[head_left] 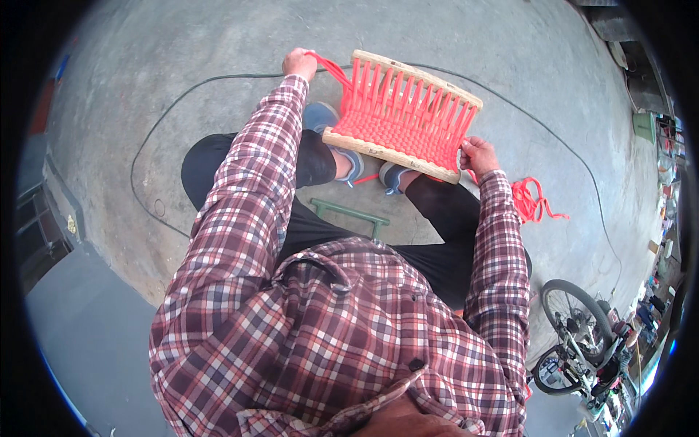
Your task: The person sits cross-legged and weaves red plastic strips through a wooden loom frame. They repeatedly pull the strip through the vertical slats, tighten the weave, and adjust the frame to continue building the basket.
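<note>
My left hand (299, 63) is raised at the upper left, closed on a red flat strap (326, 67) that runs to the wooden frame (416, 76). Red strands stretch between the frame's two pale rails, with a dense band of red weaving (386, 137) along the lower rail. My right hand (477, 155) is closed at the frame's right end, gripping it by the red weave; exactly what its fingertips hold is partly hidden. More red strap (531, 198) lies loose on the floor to the right.
My shoes (348, 167) are under the frame. A green metal bar (349, 210) stands between my legs. A dark cable (510, 102) loops over the concrete floor (182, 58). A bicycle (582, 331) is at the lower right, and assorted clutter lines the right edge.
</note>
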{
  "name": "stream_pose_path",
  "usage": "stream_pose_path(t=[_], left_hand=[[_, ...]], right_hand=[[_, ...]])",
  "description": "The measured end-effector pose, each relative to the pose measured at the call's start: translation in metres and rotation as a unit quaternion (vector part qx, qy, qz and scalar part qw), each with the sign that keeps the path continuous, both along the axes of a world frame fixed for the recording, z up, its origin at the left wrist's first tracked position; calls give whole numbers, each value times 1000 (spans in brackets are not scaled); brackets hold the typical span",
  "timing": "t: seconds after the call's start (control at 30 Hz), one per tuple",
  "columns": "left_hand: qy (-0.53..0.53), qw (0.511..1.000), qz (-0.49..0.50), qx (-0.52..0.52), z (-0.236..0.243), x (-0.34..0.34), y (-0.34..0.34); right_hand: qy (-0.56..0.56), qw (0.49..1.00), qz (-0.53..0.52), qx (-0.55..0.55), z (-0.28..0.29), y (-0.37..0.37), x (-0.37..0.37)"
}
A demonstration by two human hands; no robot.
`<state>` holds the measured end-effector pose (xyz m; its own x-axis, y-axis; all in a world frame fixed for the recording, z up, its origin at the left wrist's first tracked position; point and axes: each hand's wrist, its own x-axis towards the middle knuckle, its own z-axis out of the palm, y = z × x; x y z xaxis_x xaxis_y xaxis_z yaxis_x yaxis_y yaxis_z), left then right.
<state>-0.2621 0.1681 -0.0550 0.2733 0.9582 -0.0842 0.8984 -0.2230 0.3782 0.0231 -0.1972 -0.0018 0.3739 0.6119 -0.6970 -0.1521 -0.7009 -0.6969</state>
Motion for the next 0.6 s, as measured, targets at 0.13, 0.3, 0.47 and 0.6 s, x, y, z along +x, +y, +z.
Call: stream_pose_path(t=[0.13,0.3,0.47,0.6], left_hand=[[109,985,-122,-54,15,0,21],[264,894,-330,-149,52,-7,-3],[-156,903,-245,-318,79,0,-48],[-237,866,-161,-410,88,14,-62]], right_hand=[[-288,918,265,-68,-21,-45,80],[-515,690,341,-378,-22,-156,200],[-418,734,335,-417,-5,-163,177],[-430,881,191,-43,-21,-74,86]])
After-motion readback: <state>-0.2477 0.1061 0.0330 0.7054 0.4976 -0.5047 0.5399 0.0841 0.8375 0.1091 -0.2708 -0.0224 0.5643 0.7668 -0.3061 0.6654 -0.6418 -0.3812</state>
